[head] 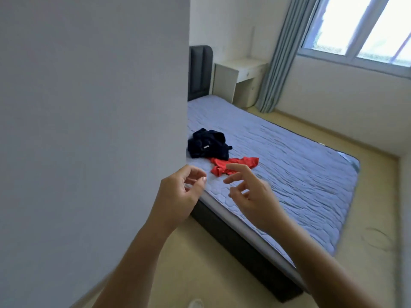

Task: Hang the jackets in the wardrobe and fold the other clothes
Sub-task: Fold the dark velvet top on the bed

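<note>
A crumpled dark navy garment lies on the bed near its left side. Right beside it, toward me, lies a crumpled red garment. My left hand and my right hand are raised in front of me over the bed's near edge, short of the clothes. Both hands have loosely curled fingers and hold nothing. A large white panel, which may be the wardrobe's side or door, fills the left half of the view and hides the bed's left part.
The bed has a quilted light blue cover and a dark base. A white desk stands past the dark headboard. A blue-grey curtain hangs beside the window. Beige floor runs around the bed.
</note>
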`<action>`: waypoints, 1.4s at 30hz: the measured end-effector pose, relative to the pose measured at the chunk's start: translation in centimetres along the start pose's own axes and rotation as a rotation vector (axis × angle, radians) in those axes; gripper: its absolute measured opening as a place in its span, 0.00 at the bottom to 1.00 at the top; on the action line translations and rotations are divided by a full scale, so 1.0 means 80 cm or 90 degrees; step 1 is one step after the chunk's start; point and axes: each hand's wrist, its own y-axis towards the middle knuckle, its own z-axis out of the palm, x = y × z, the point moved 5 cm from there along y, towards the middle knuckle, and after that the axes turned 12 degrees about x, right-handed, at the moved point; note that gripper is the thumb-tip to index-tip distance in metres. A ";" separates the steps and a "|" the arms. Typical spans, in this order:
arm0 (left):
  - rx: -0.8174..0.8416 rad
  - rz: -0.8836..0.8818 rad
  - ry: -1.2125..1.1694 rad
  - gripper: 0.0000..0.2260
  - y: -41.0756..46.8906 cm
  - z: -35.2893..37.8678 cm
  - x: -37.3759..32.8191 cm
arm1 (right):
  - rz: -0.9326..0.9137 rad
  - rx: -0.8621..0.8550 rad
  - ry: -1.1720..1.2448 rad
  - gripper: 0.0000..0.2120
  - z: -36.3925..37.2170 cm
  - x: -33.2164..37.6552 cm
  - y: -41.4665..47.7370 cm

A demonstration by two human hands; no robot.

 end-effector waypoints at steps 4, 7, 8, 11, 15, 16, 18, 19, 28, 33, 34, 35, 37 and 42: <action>0.049 0.017 -0.016 0.05 0.137 0.020 0.025 | 0.080 -0.012 -0.005 0.19 -0.044 -0.070 0.085; 0.097 0.008 -0.019 0.04 0.218 0.050 0.049 | 0.132 -0.025 -0.004 0.19 -0.071 -0.129 0.128; 0.113 0.003 -0.020 0.04 0.241 0.062 0.056 | 0.149 -0.031 -0.003 0.18 -0.078 -0.150 0.138; 0.150 -0.016 -0.016 0.04 0.304 0.100 0.083 | 0.205 -0.028 0.011 0.18 -0.091 -0.216 0.171; 0.177 -0.070 -0.001 0.05 0.379 0.150 0.130 | 0.247 -0.003 0.042 0.19 -0.103 -0.308 0.225; 0.181 -0.088 0.003 0.05 0.396 0.163 0.143 | 0.257 0.006 0.054 0.19 -0.105 -0.331 0.240; 0.186 -0.123 0.016 0.05 0.430 0.186 0.169 | 0.272 0.024 0.065 0.19 -0.112 -0.378 0.272; 0.190 -0.146 0.022 0.05 0.449 0.198 0.184 | 0.283 0.036 0.070 0.19 -0.116 -0.403 0.289; 0.282 -0.335 0.123 0.06 0.641 0.320 0.396 | 0.420 0.211 0.053 0.19 -0.073 -0.638 0.477; 0.343 -0.404 0.249 0.05 0.759 0.371 0.564 | 0.472 0.254 -0.018 0.19 -0.011 -0.763 0.584; 0.360 -0.410 0.275 0.06 0.781 0.378 0.598 | 0.481 0.254 -0.027 0.19 0.005 -0.788 0.604; 0.377 -0.407 0.305 0.07 0.803 0.385 0.632 | 0.488 0.254 -0.032 0.20 0.021 -0.811 0.624; 0.395 -0.381 0.392 0.12 0.844 0.388 0.694 | 0.509 0.266 -0.039 0.21 0.060 -0.854 0.662; 0.358 -0.348 0.592 0.38 0.925 0.357 0.836 | 0.547 0.310 -0.033 0.25 0.167 -0.932 0.753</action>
